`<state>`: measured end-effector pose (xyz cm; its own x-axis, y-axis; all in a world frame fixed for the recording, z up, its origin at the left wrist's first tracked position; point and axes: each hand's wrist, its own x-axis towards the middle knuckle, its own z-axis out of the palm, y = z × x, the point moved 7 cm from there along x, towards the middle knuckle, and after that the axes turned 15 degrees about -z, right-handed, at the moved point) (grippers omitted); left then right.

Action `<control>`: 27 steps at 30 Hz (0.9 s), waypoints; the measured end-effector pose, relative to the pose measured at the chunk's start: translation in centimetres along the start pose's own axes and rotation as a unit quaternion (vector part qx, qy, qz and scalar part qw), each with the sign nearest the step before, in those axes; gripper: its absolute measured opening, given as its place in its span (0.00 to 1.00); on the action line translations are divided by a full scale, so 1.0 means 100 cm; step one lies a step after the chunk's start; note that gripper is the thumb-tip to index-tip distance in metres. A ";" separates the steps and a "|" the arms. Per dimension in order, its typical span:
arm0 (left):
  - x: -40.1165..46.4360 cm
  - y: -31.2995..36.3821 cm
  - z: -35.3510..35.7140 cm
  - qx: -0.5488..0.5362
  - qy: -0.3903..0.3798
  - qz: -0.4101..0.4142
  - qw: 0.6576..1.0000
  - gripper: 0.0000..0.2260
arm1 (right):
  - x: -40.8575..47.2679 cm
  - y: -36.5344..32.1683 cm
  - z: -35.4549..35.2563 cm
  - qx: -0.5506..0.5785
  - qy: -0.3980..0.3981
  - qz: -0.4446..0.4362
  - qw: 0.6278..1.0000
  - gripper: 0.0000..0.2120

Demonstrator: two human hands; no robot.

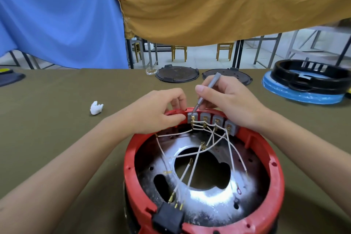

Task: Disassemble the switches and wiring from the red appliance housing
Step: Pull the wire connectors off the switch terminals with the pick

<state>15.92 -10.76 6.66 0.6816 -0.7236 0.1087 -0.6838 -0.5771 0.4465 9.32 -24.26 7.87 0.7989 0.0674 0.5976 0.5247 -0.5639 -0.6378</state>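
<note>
1. Head view: the red housing [205,167] is seen on the desk [57,138], under both hands.
2. Its far rim is gripped by the left hand [159,112].
3. A grey tool [208,91] is pinched by the right hand [226,99] (tip at the leftmost of four grey switches [192,118]).
4. White wires [209,150] are strung below the hands.

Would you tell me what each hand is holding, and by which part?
The right hand pinches a grey screwdriver mid-shaft. The left hand grips the red housing by its far rim.
</note>
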 end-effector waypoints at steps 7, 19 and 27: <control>0.005 0.004 0.015 0.098 -0.013 -0.002 0.995 0.24 | -0.002 -0.003 -0.001 -0.018 0.009 -0.014 1.000 0.11; 0.004 0.009 0.015 0.099 0.002 0.019 0.995 0.23 | -0.001 0.005 0.000 0.033 0.010 0.004 0.999 0.10; 0.005 0.008 0.016 0.094 0.009 0.024 0.995 0.21 | 0.012 0.024 0.006 0.046 -0.019 0.098 0.994 0.13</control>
<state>15.25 -12.19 5.67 0.6507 -0.7458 0.1430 -0.7509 -0.6040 0.2669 11.71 -24.99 6.76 0.8982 -0.0048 0.4396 0.3809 -0.4909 -0.7836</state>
